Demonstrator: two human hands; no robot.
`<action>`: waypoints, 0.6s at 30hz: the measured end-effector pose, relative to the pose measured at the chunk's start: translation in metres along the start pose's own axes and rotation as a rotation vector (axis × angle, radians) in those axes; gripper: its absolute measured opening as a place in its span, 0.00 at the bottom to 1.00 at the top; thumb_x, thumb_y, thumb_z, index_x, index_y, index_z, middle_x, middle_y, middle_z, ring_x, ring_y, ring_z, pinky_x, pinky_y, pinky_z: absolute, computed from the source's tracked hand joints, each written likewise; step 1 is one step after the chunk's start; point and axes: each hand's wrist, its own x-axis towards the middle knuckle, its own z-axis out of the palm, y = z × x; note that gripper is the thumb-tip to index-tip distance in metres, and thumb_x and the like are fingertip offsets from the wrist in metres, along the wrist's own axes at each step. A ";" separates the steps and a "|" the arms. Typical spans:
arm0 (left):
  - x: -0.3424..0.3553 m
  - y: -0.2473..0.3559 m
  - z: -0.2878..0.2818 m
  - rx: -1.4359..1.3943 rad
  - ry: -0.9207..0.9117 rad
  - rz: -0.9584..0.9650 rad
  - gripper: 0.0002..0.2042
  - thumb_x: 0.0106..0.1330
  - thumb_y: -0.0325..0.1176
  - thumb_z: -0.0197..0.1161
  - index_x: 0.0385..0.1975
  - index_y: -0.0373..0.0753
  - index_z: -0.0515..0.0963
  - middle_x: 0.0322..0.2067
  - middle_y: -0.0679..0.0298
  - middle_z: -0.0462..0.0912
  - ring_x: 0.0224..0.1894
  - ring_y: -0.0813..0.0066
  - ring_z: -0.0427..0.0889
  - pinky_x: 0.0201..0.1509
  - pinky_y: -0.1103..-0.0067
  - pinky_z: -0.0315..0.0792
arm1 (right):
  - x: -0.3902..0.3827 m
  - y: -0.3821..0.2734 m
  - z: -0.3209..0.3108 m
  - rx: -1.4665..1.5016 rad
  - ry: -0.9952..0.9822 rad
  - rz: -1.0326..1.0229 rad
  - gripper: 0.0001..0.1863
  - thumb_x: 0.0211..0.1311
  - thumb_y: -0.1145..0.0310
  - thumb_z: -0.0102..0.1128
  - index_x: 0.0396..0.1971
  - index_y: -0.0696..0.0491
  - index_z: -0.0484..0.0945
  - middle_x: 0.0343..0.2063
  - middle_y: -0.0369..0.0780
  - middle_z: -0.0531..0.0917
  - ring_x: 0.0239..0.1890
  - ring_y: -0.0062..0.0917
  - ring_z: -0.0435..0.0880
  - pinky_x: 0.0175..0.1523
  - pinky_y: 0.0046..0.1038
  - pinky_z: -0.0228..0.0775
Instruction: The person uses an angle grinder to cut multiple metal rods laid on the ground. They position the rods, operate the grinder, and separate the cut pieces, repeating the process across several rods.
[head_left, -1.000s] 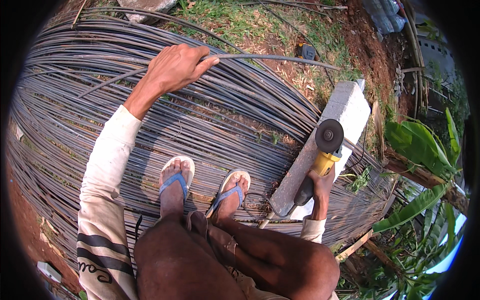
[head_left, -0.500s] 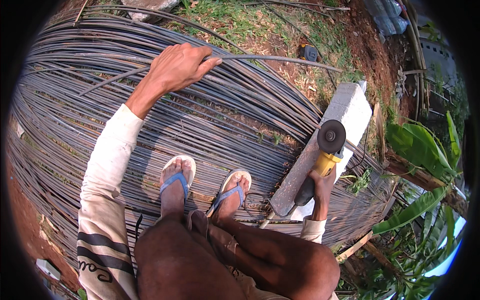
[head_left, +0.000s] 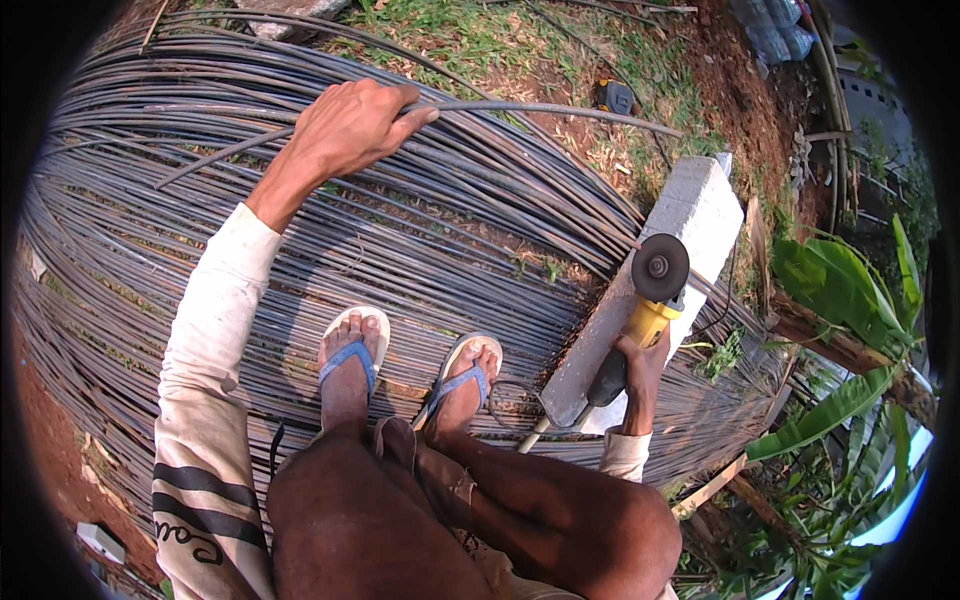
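Note:
My left hand is closed round a long steel rod, its thumb lying along it. The rod's right end reaches over the grass; its other end slopes down over a bed of similar steel rods. In my right hand is a yellow and black angle grinder, gripped by its body. Its dark round disc points away from me, apart from the held rod. Beneath the grinder lies a long pale concrete block; whether the two touch I cannot tell.
My feet, in flip-flops with blue straps, rest on the rods. A yellow and black tape measure lies on the grass beyond. Broad green leaves and a log are at the right, plastic bottles at the far right.

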 end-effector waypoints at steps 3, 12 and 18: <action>0.000 0.000 0.000 0.009 -0.006 -0.002 0.22 0.80 0.52 0.60 0.43 0.36 0.87 0.19 0.51 0.82 0.24 0.48 0.83 0.33 0.55 0.78 | -0.001 -0.002 0.000 0.001 0.006 -0.003 0.36 0.45 0.80 0.72 0.60 0.56 0.73 0.41 0.39 0.84 0.40 0.27 0.85 0.49 0.29 0.79; -0.001 -0.003 0.003 0.002 0.054 0.047 0.22 0.82 0.53 0.59 0.45 0.37 0.87 0.18 0.53 0.81 0.22 0.51 0.82 0.33 0.57 0.78 | -0.002 -0.004 0.001 -0.010 -0.002 -0.020 0.35 0.45 0.81 0.72 0.58 0.56 0.73 0.41 0.38 0.84 0.39 0.25 0.85 0.46 0.28 0.79; 0.000 -0.002 0.001 0.000 -0.059 -0.015 0.23 0.83 0.53 0.57 0.46 0.36 0.86 0.17 0.54 0.80 0.23 0.50 0.82 0.34 0.56 0.78 | -0.003 -0.004 0.002 0.032 0.003 -0.003 0.35 0.45 0.81 0.71 0.58 0.56 0.73 0.41 0.37 0.84 0.39 0.25 0.85 0.46 0.28 0.79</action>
